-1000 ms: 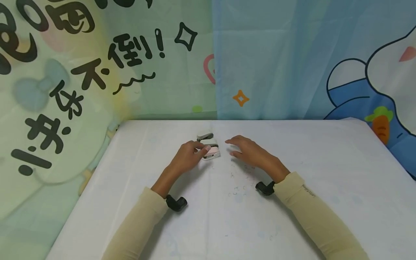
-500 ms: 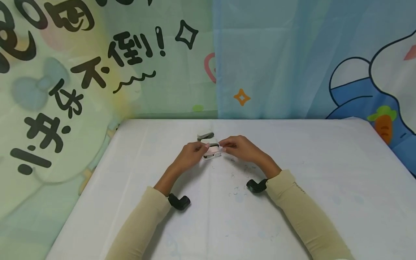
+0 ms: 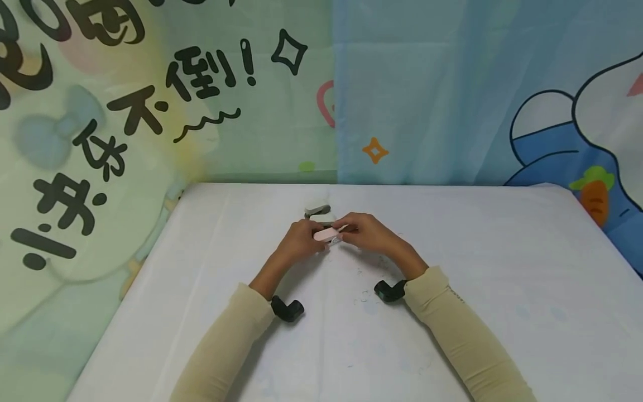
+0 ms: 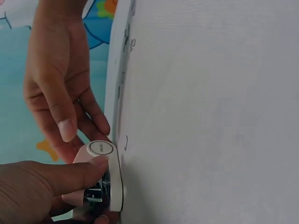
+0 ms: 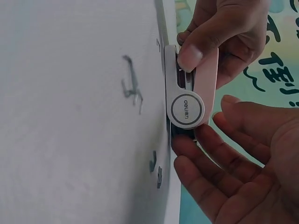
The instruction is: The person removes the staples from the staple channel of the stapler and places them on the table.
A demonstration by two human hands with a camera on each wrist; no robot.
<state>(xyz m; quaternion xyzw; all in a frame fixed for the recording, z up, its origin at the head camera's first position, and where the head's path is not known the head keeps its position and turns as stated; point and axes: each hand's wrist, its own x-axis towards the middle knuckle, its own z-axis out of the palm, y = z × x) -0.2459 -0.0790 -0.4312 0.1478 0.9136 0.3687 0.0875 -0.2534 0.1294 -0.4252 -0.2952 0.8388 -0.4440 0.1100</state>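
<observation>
A small pink-and-white stapler (image 3: pixel 325 234) is between my hands near the far side of the table. My left hand (image 3: pixel 301 241) grips it by one end; in the right wrist view that thumb (image 5: pixel 191 57) presses across the gap between the white base and the pink top. The stapler's round white pivot cap (image 5: pixel 186 109) faces the right wrist camera. My right hand (image 3: pixel 369 231) is at the pivot end, its fingertips (image 5: pixel 184 144) right at the stapler's back and its thumb held apart from it. Part of the stapler is hidden by the left fingers.
Just behind the stapler stands a grey-and-white object (image 3: pixel 317 210), partly covered by the hands. Loose staples (image 5: pixel 133 81) lie on the white tabletop (image 3: pixel 452 312). Printed curtains (image 3: pixel 427 100) hang along the table's far and left sides.
My right hand has come leftward from beside the stapler to its pivot end. The left thumb has shifted down to the near side, and the pink top shows more now.
</observation>
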